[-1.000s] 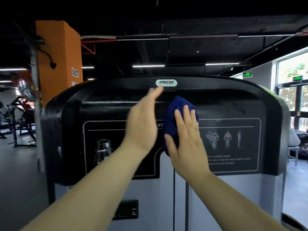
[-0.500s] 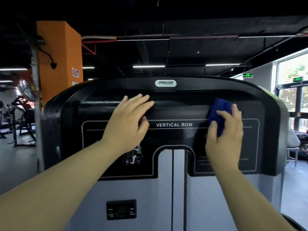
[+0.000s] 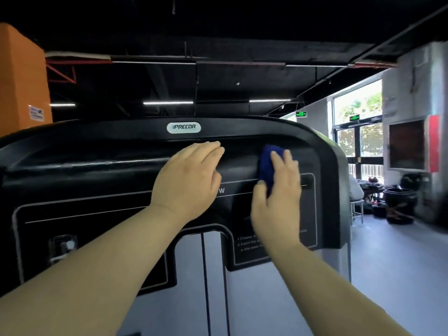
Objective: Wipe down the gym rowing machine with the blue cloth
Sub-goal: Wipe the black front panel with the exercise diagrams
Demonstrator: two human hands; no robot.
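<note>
Blue cloth (image 3: 268, 163) was seen bunched under the fingers (image 3: 278, 161) of the right hand (image 3: 278, 197), which were laid nearly straight and a little spread. It was pressed against the black upper panel of the rowing machine (image 3: 84, 166), near the right corner, and the thumb was placed at the lower edge of the cloth. The fingers of the left hand (image 3: 186, 183) were laid close together and flat on the same panel, just below the Precor badge (image 3: 183, 127). Two thin cables (image 3: 205, 275) were seen on the grey lower body, and an orange pillar (image 3: 19, 76) at the far left.
</note>
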